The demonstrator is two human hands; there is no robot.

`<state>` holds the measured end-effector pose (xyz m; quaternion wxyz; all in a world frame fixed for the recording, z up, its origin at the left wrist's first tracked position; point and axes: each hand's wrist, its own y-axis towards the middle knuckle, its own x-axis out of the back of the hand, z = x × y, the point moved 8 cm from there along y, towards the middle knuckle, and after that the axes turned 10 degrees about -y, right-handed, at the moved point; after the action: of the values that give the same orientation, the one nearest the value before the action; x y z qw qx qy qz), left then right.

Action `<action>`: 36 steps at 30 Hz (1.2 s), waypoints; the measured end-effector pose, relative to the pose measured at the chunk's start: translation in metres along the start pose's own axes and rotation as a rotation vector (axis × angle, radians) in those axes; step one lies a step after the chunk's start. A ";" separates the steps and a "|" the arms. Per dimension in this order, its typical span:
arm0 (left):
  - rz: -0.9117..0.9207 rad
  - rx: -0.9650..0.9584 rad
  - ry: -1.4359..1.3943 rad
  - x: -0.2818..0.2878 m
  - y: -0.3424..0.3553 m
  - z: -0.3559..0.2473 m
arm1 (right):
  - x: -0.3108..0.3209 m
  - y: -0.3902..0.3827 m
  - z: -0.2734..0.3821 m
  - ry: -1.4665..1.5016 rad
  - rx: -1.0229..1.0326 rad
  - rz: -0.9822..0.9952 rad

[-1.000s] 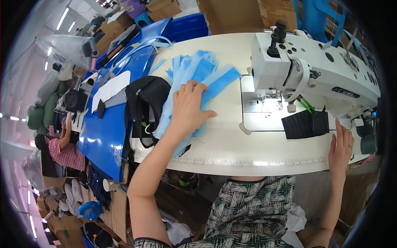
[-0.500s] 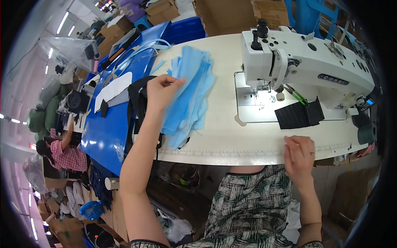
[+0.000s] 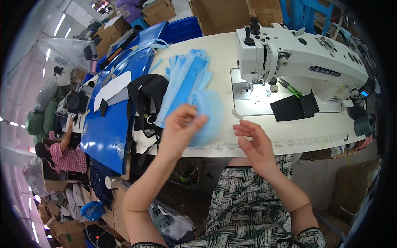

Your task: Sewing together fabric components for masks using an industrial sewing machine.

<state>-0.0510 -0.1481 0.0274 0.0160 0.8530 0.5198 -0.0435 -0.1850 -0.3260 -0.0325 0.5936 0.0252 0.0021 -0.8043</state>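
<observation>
Just left of centre, the left hand [image 3: 178, 131] pinches a piece of blue cloth [image 3: 211, 118] between thumb and fingers; half a second ago it was up at the left edge of the blue pile [image 3: 187, 84] in the upper middle. The right hand [image 3: 258, 149] has come from the lower right toward centre, its fingers apart, loosely bent and empty. Motion blurs the piece's outline, and the left hand hides its gripped edge.

White sewing machine [image 3: 300, 56], black fabric [image 3: 285, 110] and green snips [image 3: 297, 93] beside it, two-tone blue strips [image 3: 186, 89] to its left, blue board [image 3: 108, 142] farther left, black-and-cream basketweave-patterned garment [image 3: 240, 198] in front.
</observation>
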 end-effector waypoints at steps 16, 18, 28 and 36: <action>0.332 0.171 -0.289 -0.079 -0.013 0.026 | 0.000 -0.022 -0.005 0.406 -0.123 0.112; 0.353 0.187 -0.318 -0.087 -0.016 0.027 | 0.003 -0.025 -0.005 0.459 -0.127 0.091; 0.276 0.043 -0.215 -0.102 -0.025 0.018 | 0.004 -0.036 0.008 0.430 -0.011 0.048; 0.200 -0.136 -0.058 -0.096 -0.029 -0.010 | 0.015 -0.039 0.013 0.235 0.070 -0.107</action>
<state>-0.1196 -0.2188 0.0469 0.0929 0.8960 0.4331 -0.0309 -0.2275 -0.3292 -0.0210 0.5441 0.1399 0.0447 -0.8261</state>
